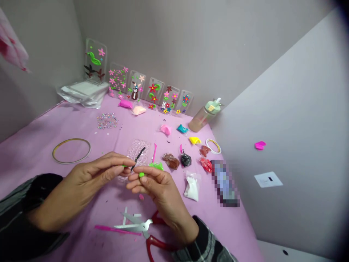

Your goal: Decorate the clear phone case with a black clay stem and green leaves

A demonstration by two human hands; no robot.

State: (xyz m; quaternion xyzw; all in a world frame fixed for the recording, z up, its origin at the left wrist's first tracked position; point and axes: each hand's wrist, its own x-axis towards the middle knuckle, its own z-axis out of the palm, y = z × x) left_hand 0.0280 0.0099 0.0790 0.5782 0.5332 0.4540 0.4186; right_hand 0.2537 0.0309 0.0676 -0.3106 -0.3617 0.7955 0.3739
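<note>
My right hand (156, 183) pinches a small piece of bright green clay (141, 175) between thumb and fingers. Close beside it, my left hand (100, 174) is closed in a pinch, with a tiny bit of green just showing at its fingertips. A thin black stick (140, 155) reaches out behind the fingertips over a clear embossed sheet (136, 148); whether a hand touches it I cannot tell. Just beyond my right hand lies a packet of green clay (156, 166). Below the hands are open scissors (144, 226) with red handles and a pink tool (109, 229).
Clay packets lie to the right, including brown (171, 161), black (185, 159) and white (192, 187). A phone (225, 183) rests near the right edge, a bottle (203, 117) farther back. Decorated clear phone cases (136, 87) lean on the wall. A bangle-like ring (71, 162) lies left.
</note>
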